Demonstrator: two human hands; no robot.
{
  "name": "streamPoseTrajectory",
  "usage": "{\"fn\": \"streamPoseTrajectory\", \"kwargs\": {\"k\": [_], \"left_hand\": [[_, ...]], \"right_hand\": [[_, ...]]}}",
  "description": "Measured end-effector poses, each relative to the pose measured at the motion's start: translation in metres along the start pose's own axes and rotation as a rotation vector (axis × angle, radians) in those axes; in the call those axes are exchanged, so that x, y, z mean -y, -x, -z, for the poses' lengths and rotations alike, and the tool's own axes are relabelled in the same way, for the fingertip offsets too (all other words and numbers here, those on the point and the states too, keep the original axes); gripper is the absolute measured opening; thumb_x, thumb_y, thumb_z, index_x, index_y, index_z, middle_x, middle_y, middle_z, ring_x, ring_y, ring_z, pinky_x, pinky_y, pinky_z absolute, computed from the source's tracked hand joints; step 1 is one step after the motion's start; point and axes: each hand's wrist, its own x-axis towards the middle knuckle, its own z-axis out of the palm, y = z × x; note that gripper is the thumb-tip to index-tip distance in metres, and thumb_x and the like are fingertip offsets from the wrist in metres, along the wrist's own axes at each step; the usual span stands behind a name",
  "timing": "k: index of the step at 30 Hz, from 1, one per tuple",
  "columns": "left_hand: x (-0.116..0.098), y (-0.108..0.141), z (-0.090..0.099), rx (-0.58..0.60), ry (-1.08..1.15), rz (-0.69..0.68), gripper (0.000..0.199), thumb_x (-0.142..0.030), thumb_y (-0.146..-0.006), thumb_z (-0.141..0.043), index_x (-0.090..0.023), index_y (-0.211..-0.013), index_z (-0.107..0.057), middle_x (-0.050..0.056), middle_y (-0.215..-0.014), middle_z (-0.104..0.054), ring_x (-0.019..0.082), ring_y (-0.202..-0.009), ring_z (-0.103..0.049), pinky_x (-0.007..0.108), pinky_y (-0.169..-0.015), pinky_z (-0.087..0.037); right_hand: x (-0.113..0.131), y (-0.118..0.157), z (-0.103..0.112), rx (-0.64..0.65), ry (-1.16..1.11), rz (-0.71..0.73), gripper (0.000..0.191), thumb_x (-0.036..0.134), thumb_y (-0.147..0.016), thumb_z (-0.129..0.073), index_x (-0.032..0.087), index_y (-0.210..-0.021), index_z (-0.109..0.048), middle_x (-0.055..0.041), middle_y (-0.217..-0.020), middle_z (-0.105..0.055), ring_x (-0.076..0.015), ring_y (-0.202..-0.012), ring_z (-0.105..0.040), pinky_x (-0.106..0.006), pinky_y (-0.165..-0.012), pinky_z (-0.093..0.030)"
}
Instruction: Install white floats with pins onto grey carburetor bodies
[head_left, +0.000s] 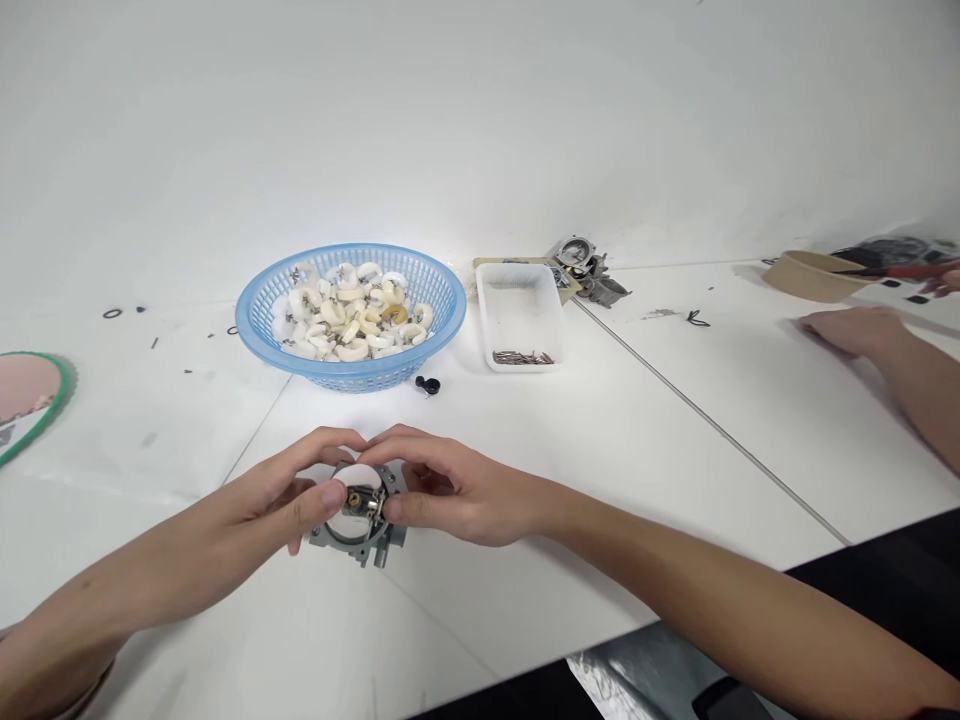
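Centrally, toward the front edge of the white table (600, 430): one grey metal housing (361, 549), round-mouthed, opening turned up to the wearer. Whether it rests on the tabletop cannot be told.

Left hand (277, 500) — closed around the housing's left side, thumb pressed over a white insert (357, 482) seated inside the opening. Right hand (472, 495) — gripping the right side, thumb tip on the rim beside a small metal pin, forefinger meeting the left fingers at the top.

Toward the back edge: one blue basket (361, 377), perforated, heaped with white and yellowed rings (352, 310); just right of it, one white tray (521, 305), thin metal pins (523, 357) gathered at its front end; behind the tray's back right corner, further grey metal parts (589, 272). Before the basket, one small black piece (428, 385).

Left edge: one green-rimmed disc (37, 395), partly in view. Back right corner: one tan band (810, 277), a co-worker's hand (851, 328) near it.
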Motion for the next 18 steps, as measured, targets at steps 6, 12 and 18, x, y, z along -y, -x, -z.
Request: {"fn": "streamPoseTrajectory", "kwargs": {"k": [6,12,18], "left_hand": [[0.013,-0.003,0.004,0.037,-0.001,-0.001,0.054,-0.060,-0.098,-0.046,-0.044,-0.148,-0.033,-0.001,-0.121,-0.062,0.020,-0.099,-0.058,0.029,-0.079,-0.053],[-0.011,-0.001,0.002,0.025,0.008,0.030,0.051,-0.062,-0.097,-0.048,-0.038,-0.142,-0.046,0.001,-0.115,-0.065,0.021,-0.097,-0.059,0.030,-0.077,-0.050],[-0.022,-0.004,0.002,0.052,0.081,-0.006,0.047,-0.058,-0.097,-0.050,-0.034,-0.137,-0.054,0.002,-0.116,-0.065,0.021,-0.094,-0.060,0.028,-0.072,-0.048]], "right_hand": [[-0.004,0.000,-0.004,-0.015,-0.012,0.012,0.032,0.019,-0.090,-0.065,0.024,-0.121,-0.058,-0.0031,-0.115,-0.054,-0.0063,-0.065,-0.045,-0.023,-0.058,-0.043],[-0.005,-0.001,-0.005,-0.020,0.028,0.026,0.031,0.017,-0.090,-0.065,0.025,-0.119,-0.058,-0.0020,-0.110,-0.054,-0.0071,-0.067,-0.047,-0.023,-0.058,-0.044],[0.001,-0.002,-0.002,0.012,0.032,0.049,0.045,0.013,-0.090,-0.064,0.027,-0.131,-0.053,-0.0027,-0.115,-0.056,-0.0066,-0.067,-0.048,-0.022,-0.057,-0.044]]}}
